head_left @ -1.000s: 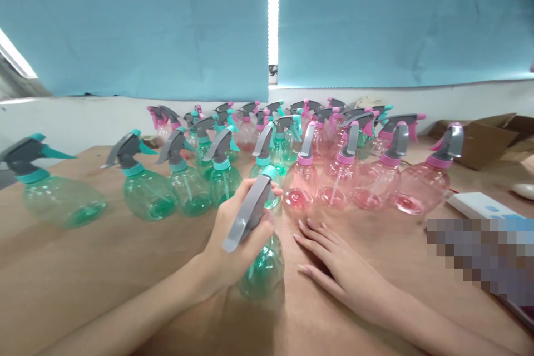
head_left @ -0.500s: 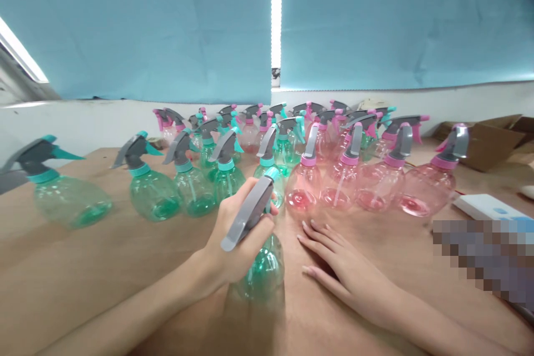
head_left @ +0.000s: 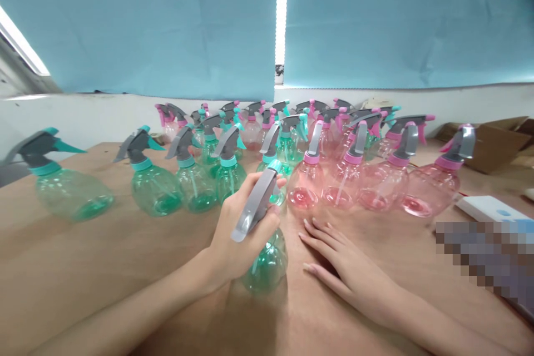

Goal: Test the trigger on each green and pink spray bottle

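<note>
My left hand [head_left: 240, 228] is wrapped round the neck of a green spray bottle [head_left: 267, 267] with a grey and teal trigger head. The bottle stands nearly upright in front of me, and the hand hides its collar and trigger. Flat on the brown table [head_left: 175, 278] lies my right hand [head_left: 342, 258], palm down, fingers stretched out and a little apart, touching no bottle. Just beyond it sits a pink spray bottle [head_left: 306, 186]. More green spray bottles [head_left: 156, 192] line up to the left, and other pink spray bottles [head_left: 381, 186] to the right.
Behind the front row stand several more pink and green spray bottles. A cardboard box [head_left: 494, 147] is at the right, with a white and blue box [head_left: 492, 211] nearer me. Blue curtains [head_left: 137, 28] hang at the back wall. A blurred-out patch covers the lower right.
The view has shifted slightly. My left hand still grips the green bottle, now slightly further right in view. My right hand keeps its place on the table.
</note>
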`<state>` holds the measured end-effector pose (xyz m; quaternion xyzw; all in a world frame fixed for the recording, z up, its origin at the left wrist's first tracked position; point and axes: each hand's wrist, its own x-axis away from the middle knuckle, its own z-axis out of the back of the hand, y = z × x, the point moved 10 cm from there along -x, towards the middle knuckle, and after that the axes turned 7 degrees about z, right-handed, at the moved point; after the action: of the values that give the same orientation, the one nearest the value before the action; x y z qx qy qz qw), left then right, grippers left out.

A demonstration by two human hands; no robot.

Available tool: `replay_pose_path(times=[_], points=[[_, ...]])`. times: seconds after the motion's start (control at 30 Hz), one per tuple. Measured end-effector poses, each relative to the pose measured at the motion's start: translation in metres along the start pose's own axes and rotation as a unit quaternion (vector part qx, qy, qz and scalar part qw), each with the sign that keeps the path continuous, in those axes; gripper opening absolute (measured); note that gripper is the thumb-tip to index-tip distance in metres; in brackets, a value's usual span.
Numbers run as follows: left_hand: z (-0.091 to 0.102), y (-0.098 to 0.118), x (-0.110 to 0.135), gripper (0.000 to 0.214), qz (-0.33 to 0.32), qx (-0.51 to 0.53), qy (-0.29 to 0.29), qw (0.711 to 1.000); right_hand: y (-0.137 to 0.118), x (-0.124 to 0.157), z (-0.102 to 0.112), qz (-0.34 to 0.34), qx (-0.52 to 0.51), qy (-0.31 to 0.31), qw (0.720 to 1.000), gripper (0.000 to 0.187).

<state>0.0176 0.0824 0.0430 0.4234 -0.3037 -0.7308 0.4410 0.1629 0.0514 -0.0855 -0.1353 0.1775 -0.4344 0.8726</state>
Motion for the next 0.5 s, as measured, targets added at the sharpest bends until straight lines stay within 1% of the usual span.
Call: replay_pose_path(times=[0.1,0.33,0.5], points=[[0.0012,-0.0002,0.0004,0.031,-0.001,-0.001,0.008,1.000,-0.0004,0.0001,0.0005,0.007,-0.004,0.009,1.000,0.055],[0.0016,-0.0016,0.0018,0.029,0.004,0.000,0.004,1.000,-0.0008,-0.0010,-0.0015,-0.005,0.007,-0.017,1.000,0.058],[0.0008,-0.0037,0.0007,0.027,0.013,0.006,0.001,1.000,-0.0021,-0.0012,-0.0014,-0.005,0.008,-0.021,1.000,0.058]])
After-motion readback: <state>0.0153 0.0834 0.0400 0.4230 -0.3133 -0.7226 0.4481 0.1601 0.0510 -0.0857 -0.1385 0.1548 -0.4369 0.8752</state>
